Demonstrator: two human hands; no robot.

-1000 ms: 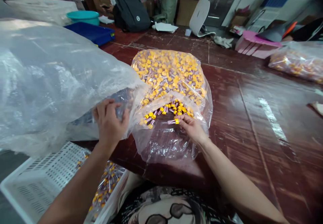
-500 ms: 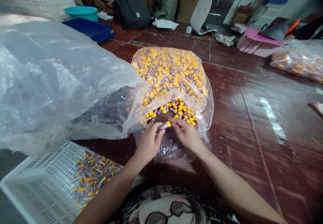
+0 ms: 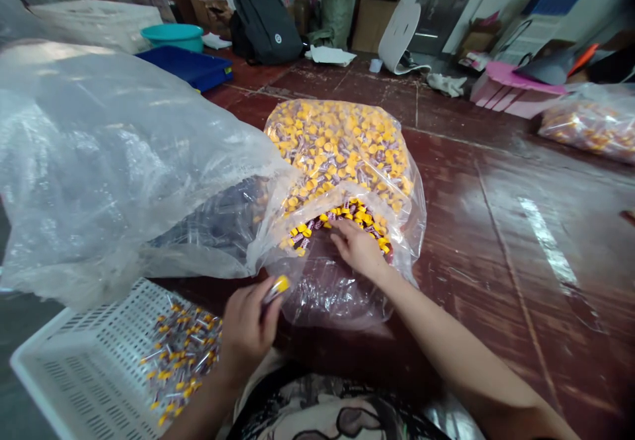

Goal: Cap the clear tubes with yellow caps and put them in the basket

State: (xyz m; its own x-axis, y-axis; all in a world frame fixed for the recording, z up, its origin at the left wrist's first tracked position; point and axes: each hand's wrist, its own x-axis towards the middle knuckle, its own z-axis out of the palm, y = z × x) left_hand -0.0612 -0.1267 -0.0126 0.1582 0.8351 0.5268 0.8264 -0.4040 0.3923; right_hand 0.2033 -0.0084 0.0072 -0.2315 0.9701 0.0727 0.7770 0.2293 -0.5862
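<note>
My left hand (image 3: 248, 324) is closed around a small clear yellow-capped tube (image 3: 276, 288), its cap pointing up and right. That hand is between the white basket and the plastic bag. My right hand (image 3: 360, 248) is at the mouth of a clear plastic bag (image 3: 337, 294), fingers stretched toward small purple-patterned pieces with yellow tops (image 3: 360, 214); its fingertips reach the edge of the pile. No piece can be made out in the right fingers. In the white perforated basket (image 3: 94, 360) at lower left are many clear tubes with yellow caps (image 3: 181, 354).
A large translucent plastic bag (image 3: 119, 162) bulges at left, beside the bag of pieces. Farther back on the dark red floor are a blue tray (image 3: 191, 66), a teal basin (image 3: 173, 36), a backpack (image 3: 268, 23) and a pink box (image 3: 516, 89). Another filled bag (image 3: 590, 122) lies at right.
My hands were together at the bag mouth on one tube. Now my left hand has drawn down and left with it, while my right hand has moved to the loose pieces.
</note>
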